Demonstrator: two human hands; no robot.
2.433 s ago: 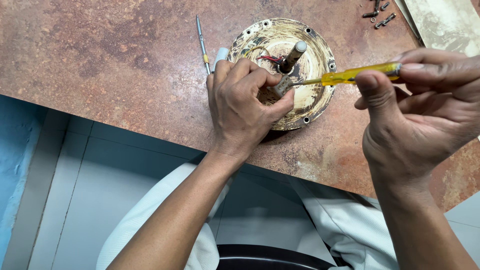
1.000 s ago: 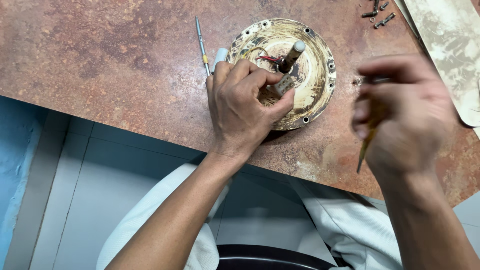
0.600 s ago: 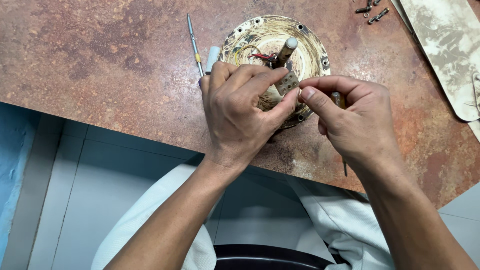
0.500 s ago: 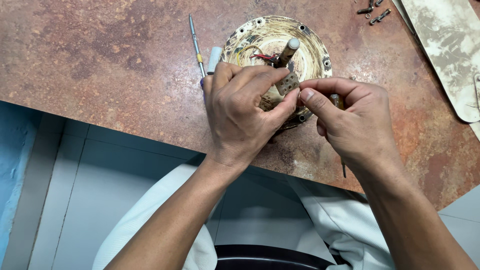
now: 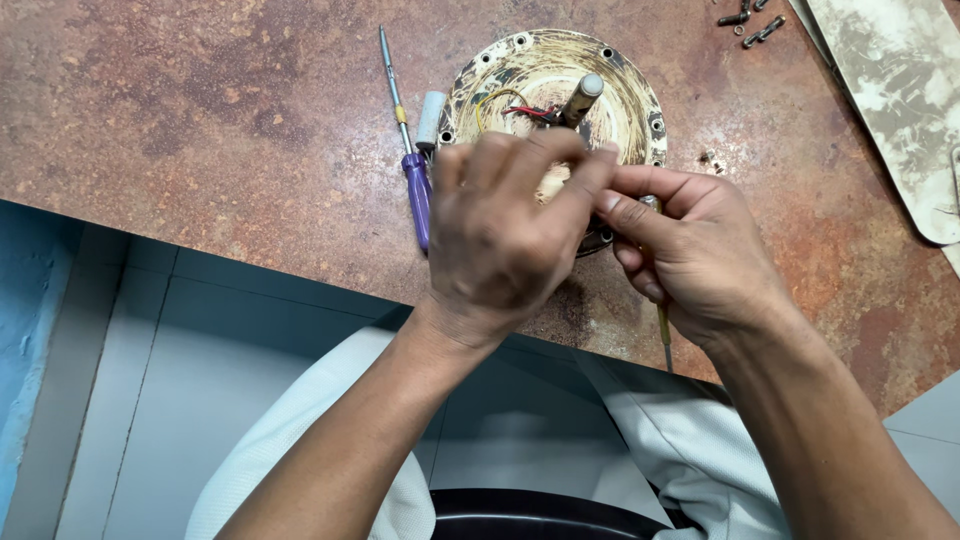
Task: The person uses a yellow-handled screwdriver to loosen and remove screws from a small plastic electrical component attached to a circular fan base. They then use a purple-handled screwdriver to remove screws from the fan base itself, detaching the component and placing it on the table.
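Left hand [image 5: 500, 235] sits over the near half of the round motor housing [image 5: 555, 85], fingers curled, tips pinched against something small at the housing's centre; we can't tell what, our own knuckles hide it. Right hand [image 5: 690, 250] comes in from the right, thumb and forefinger meeting the left fingertips at the same spot. It's also clamped around a thin yellow-handled screwdriver [image 5: 662, 325], tucked in the palm, with the metal shaft poking out below the hand toward the near edge of the bench [image 5: 200, 150].

Housing: dirty cream disc with screw holes around the rim and a stubby shaft [image 5: 582, 97] standing tilted near its middle. Yellow and red wires [image 5: 515, 105] loop inside it. It lies mid-bench, its near part covered by both hands.

Just left of the housing:
- small pale cylinder [image 5: 431, 118], touching or nearly touching the rim
- purple-handled screwdriver [image 5: 407, 140] flat on the bench, tip pointing to the far edge, handle toward us

Far right corner: a few loose dark screws [image 5: 748, 20], and a worn off-white fan blade [image 5: 890, 100] running off the right edge. One more small fastener [image 5: 712, 158] sits just right of the housing.

Bench top is rusty-brown mottled stone. Below its near edge we see grey floor tiles and our white-clad knees.
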